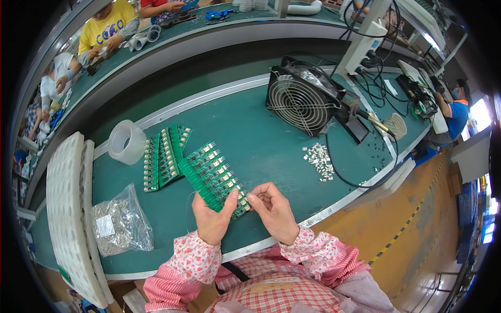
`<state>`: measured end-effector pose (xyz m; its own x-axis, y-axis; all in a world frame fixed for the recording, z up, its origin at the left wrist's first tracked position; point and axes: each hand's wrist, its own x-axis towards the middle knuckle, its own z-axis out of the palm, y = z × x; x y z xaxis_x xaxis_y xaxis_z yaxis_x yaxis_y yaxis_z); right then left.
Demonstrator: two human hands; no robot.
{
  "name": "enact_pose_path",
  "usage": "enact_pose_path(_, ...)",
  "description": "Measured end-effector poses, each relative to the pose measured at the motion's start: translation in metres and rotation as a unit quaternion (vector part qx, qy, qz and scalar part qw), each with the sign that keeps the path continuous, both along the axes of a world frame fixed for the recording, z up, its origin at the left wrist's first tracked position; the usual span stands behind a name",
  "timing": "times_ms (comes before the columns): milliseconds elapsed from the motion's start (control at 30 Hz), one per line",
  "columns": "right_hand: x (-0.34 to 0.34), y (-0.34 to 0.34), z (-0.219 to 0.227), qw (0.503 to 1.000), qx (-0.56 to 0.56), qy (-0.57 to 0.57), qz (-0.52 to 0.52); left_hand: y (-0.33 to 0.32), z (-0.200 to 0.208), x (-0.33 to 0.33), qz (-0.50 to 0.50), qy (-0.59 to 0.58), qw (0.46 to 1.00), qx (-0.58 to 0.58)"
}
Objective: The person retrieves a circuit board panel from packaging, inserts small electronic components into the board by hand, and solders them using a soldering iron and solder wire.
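A green circuit board panel (210, 173) with rows of small cream connectors along one side is tilted above the bench in front of me. My left hand (211, 221) grips its near end, thumb on top by the last connectors. Close to the panel's right edge, my right hand (275, 213) has its fingers curled and thumb and forefinger pinched together. Whatever those fingertips hold is too small to tell. Beyond the panel lie several similar boards (166, 155), partly overlapping. A loose pile of small white connectors (319, 163) is spread to the right.
A black fan (301, 104) stands at the back, with a soldering iron (374, 121) in a holder beside it. Leftward are a clear tape roll (138, 149), a plastic bag of small parts (123, 229) and white foam trays (67, 208). Other people work farther off.
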<state>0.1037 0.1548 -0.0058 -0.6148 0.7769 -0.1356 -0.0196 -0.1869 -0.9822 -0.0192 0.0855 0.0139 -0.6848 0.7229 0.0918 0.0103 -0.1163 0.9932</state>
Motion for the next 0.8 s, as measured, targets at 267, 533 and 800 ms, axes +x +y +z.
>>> enact_pose_path(267, 0.041, 0.097, 0.015, 0.695, 0.627, -0.312, -0.165, 0.001, -0.003, -0.005, -0.009, -0.046, 0.999, -0.018)
enact_pose_path(533, 0.048, 0.089, 0.009, 0.706, 0.637, -0.290, -0.106, 0.000, 0.000, -0.005, -0.023, -0.051, 0.998, -0.016)
enact_pose_path(800, 0.044, 0.055, 0.010, 0.847, 0.485, -0.208, -0.071, 0.001, -0.002, -0.006, -0.033, -0.055, 0.998, -0.014)
